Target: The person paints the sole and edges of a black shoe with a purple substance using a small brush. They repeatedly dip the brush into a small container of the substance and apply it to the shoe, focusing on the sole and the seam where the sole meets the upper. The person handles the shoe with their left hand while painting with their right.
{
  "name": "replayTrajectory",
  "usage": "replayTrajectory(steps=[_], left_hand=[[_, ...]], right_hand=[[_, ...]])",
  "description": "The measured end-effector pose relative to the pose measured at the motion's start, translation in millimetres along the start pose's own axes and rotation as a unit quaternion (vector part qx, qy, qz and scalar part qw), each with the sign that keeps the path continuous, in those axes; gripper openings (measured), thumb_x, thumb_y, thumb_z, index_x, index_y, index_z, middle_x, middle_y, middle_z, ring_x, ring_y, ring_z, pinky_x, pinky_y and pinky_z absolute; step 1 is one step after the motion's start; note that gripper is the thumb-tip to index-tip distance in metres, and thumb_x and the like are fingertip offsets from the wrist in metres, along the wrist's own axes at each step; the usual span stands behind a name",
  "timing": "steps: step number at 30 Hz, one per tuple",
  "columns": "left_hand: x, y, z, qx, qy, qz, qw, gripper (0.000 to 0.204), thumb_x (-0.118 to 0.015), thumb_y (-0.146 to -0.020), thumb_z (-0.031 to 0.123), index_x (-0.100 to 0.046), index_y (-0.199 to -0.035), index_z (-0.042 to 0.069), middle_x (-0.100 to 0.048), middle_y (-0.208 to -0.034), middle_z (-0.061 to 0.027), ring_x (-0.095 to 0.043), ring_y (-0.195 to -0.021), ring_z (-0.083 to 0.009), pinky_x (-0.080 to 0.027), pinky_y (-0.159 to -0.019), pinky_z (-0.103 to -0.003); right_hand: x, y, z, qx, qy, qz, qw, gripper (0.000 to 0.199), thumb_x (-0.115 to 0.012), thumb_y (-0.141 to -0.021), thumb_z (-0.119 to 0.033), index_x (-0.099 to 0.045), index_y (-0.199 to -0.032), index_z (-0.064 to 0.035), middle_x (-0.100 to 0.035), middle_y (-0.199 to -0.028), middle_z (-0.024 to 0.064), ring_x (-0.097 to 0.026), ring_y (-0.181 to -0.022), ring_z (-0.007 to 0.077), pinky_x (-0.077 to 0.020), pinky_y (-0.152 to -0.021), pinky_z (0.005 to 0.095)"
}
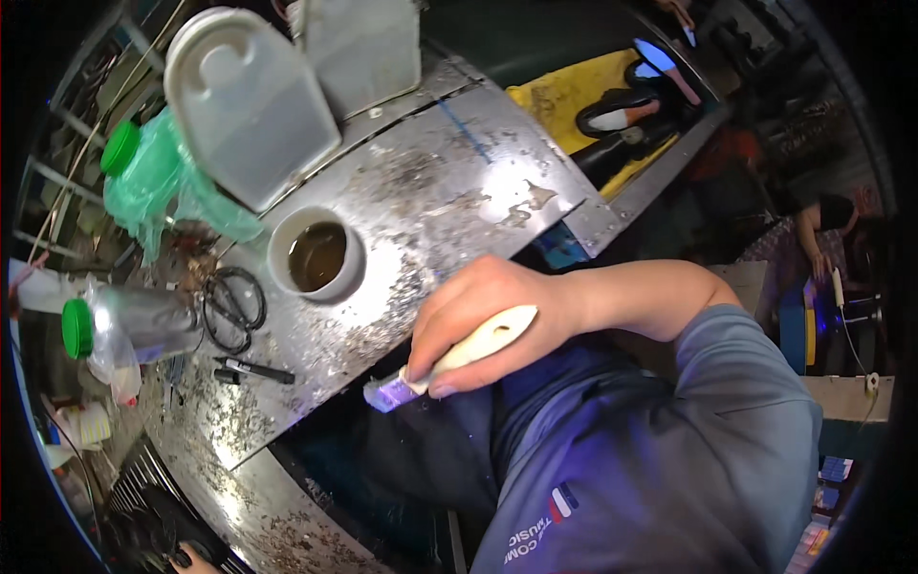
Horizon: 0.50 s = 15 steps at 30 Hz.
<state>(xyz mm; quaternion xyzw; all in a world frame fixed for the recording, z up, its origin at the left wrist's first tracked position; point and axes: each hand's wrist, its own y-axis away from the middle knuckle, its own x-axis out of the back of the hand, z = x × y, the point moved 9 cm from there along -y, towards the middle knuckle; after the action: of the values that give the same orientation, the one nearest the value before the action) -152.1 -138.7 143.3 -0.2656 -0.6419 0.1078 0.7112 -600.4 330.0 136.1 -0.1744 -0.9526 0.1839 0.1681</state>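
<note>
My right hand (483, 330) grips a paintbrush (483, 344) by its cream handle, fingers curled around it. Its short bristles, lit purplish, point down to the left, beside the worn metal table (421, 182) and over dark trousers. On the table stands a pale cup (279, 253) with brown liquid inside. Beside the cup lie black loops like scissor handles (234, 311) and a black marker pen (256, 370). My left hand cannot be seen. Part of another hand (196, 564), apparently not mine, shows at the bottom edge by a dark object.
A grey plastic bin (249, 105) and green-lidded jars (76, 328), one wrapped in a green bag, stand along the table's left side. Black shoes (612, 110) rest on a yellow surface (545, 100) beyond. Another person's arm (813, 239) shows at far right.
</note>
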Motion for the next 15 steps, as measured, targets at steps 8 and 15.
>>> replayTrajectory(steps=[8, 15], left_hand=[[73, 116, 13, -0.178, 0.041, 0.112, 0.977, 0.050, -0.086, -0.083, 0.032, -0.070, -0.111, -0.006, -0.074, -0.105, -0.0208, -0.072, -0.093, -0.0350, -0.058, -0.083, -0.042], [117, 230, 82, -0.181, 0.047, -0.024, 0.982, 0.044, -0.076, -0.090, 0.022, -0.066, -0.124, -0.005, -0.065, -0.125, -0.0248, -0.061, -0.118, -0.0398, -0.048, -0.103, -0.046]], right_hand=[[195, 104, -1, -0.136, 0.150, 0.227, 0.953, 0.029, -0.075, -0.093, -0.016, -0.073, -0.121, -0.0058, -0.077, -0.098, 0.0064, -0.071, -0.083, 0.0098, -0.0560, -0.069, 0.0242], [391, 202, 107, -0.294, 0.674, 0.163, 0.657, 0.027, -0.071, -0.089, -0.013, -0.067, -0.116, -0.0111, -0.074, -0.085, 0.0108, -0.072, -0.075, 0.0292, -0.0549, -0.067, 0.0394]])
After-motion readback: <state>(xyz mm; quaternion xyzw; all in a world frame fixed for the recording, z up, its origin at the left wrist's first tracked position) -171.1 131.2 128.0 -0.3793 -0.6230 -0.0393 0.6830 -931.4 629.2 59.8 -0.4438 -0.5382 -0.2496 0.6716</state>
